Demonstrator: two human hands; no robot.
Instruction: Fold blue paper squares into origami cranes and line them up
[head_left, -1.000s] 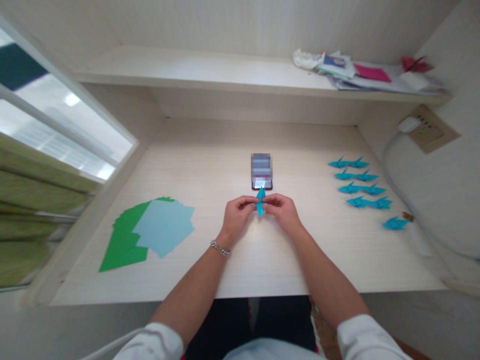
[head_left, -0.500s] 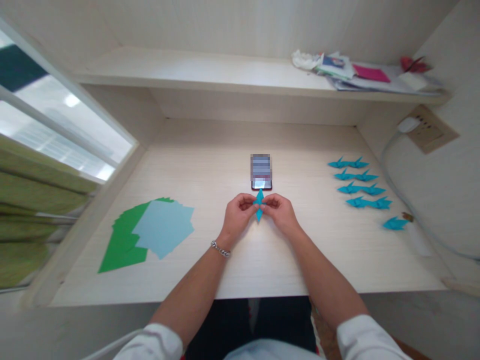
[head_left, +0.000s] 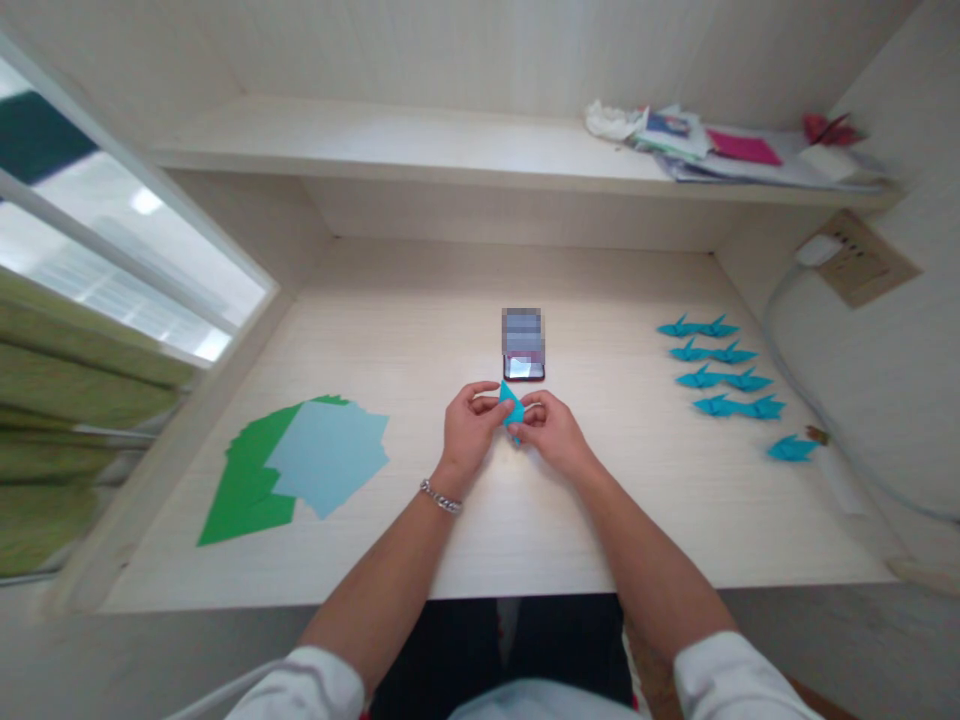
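Note:
A small folded piece of blue origami paper (head_left: pixel 511 402) is held between my two hands above the desk. My left hand (head_left: pixel 475 424) pinches its left side, thumb laid over the paper. On the other side, my right hand (head_left: pixel 551 428) grips the lower right edge between thumb and fingers. The folds under the fingertips are hidden. Just beyond the hands lies a phone (head_left: pixel 523 345) with its screen lit and partly blurred out. Several finished blue paper cranes (head_left: pixel 724 378) stand in rows at the right of the desk.
Light blue paper sheets (head_left: pixel 330 455) overlap green sheets (head_left: pixel 251 480) on the left. A white cable (head_left: pixel 806 400) runs down the right side from a wall socket (head_left: pixel 859 258). Papers (head_left: pixel 742 148) lie on the shelf (head_left: pixel 420 140) above the desk.
The folded paper has turned from an upright narrow diamond to a tilted triangular shape. My right hand has shifted slightly down along it, and the left fingers have changed their hold.

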